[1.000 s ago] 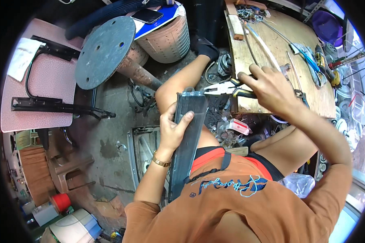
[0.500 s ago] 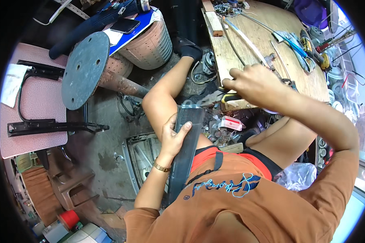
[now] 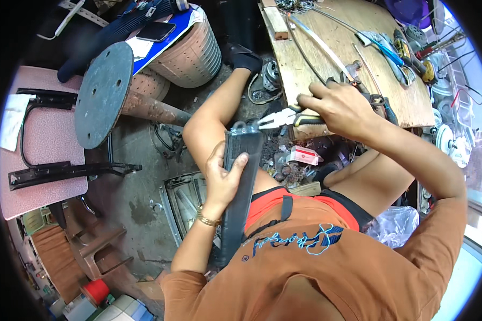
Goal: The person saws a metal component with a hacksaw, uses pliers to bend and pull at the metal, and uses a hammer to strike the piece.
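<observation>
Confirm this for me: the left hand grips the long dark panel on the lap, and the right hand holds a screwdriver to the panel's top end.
Not quite. The right hand holds pliers, not a screwdriver; their nose meets the top end of the long dark panel. The left hand does grip that panel on the lap. The head view shows it.

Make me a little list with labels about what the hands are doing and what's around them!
left hand: grips a long dark panel resting on the lap
right hand: holds pliers
pliers tip: at the panel's top end
seat: person sits with bare knees apart
bench: wooden, in front, with tools and wires on it
stool: round, dark, to the left
chair: pink, far left
floor: cluttered with metal parts
</observation>
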`<state>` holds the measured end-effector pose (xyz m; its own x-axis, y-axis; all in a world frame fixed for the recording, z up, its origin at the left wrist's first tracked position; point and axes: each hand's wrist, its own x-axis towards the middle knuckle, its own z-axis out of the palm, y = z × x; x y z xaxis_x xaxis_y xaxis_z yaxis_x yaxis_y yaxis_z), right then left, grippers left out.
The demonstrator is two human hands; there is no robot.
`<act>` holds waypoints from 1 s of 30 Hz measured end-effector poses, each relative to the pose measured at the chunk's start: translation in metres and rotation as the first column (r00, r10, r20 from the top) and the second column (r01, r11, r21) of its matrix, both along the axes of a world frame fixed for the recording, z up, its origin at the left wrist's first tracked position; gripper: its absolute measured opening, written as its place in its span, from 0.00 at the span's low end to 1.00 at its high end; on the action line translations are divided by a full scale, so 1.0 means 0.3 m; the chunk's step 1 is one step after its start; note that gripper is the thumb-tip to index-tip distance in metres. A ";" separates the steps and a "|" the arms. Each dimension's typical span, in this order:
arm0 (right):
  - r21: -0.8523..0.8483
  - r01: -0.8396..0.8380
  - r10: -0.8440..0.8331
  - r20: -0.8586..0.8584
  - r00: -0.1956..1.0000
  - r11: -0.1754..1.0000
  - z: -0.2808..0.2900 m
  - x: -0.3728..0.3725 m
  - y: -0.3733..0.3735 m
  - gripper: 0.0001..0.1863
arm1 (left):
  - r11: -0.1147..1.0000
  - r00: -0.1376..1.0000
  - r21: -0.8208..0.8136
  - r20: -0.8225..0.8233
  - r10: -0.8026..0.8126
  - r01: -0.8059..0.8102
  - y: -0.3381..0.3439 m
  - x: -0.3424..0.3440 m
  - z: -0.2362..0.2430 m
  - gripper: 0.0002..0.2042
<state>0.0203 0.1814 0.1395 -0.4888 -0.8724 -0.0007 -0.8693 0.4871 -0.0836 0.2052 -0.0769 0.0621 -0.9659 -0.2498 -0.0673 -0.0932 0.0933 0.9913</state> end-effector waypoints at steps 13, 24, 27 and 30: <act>0.206 -0.288 0.097 0.632 0.769 0.935 0.098 -0.104 -0.035 0.23 | 0.970 0.969 0.007 0.028 -0.244 0.244 -0.060 0.101 0.002 0.21; -0.034 -0.040 0.045 0.163 0.986 0.999 -0.022 0.073 -0.010 0.29 | 0.996 0.994 -0.014 0.056 -0.090 0.091 -0.114 0.119 -0.009 0.21; 0.059 -0.226 0.223 0.042 0.974 0.972 0.073 0.028 -0.004 0.29 | 0.979 0.982 -0.077 0.022 -0.190 0.191 -0.123 0.121 0.012 0.24; 0.062 -0.252 0.254 -0.028 0.967 0.966 0.103 0.028 0.008 0.27 | 0.947 0.962 -0.183 -0.023 -0.272 0.263 -0.123 0.096 0.015 0.25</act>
<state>0.0286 0.1838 0.1703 -0.2525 -0.9667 -0.0412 -0.9668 0.2538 -0.0290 0.2341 -0.1138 0.0666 -0.9999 0.0146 0.0013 0.0054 0.2824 0.9593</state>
